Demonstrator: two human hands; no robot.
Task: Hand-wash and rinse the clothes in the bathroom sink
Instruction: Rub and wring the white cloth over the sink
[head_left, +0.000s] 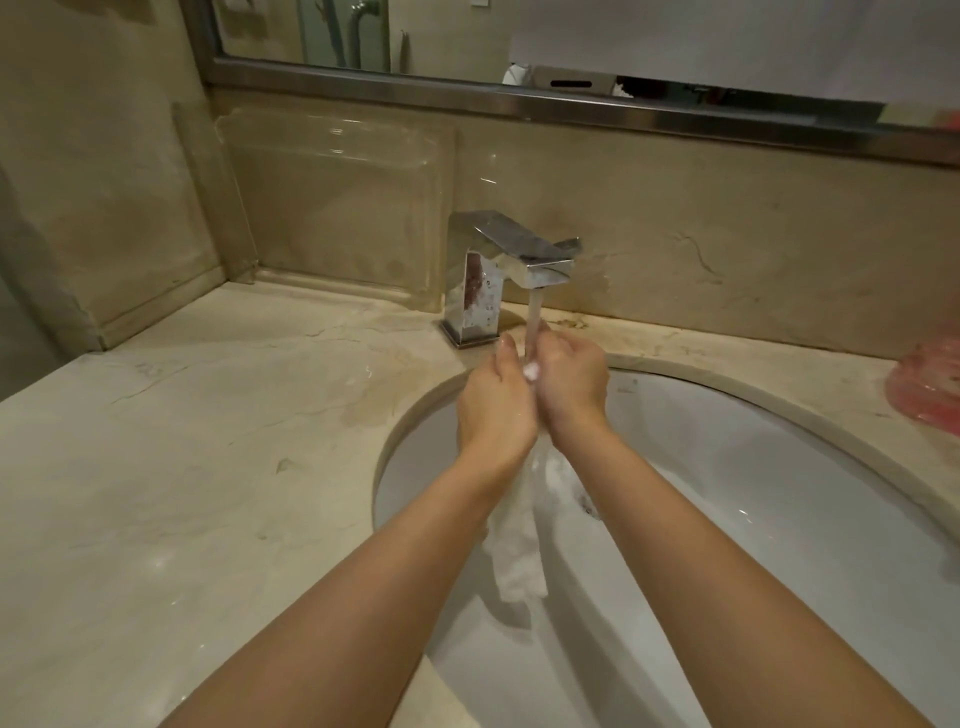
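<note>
Where tap runs, beige marble counter rings white sink.

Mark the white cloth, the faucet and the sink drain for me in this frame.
white cloth (517, 540): head view, on the wet length hanging below the hands.
faucet (511, 249): head view, on the flat chrome top of the spout.
sink drain (589, 505): head view, on the dark opening in the basin.

A beige marble counter carries a chrome faucet and a pink dish.
</note>
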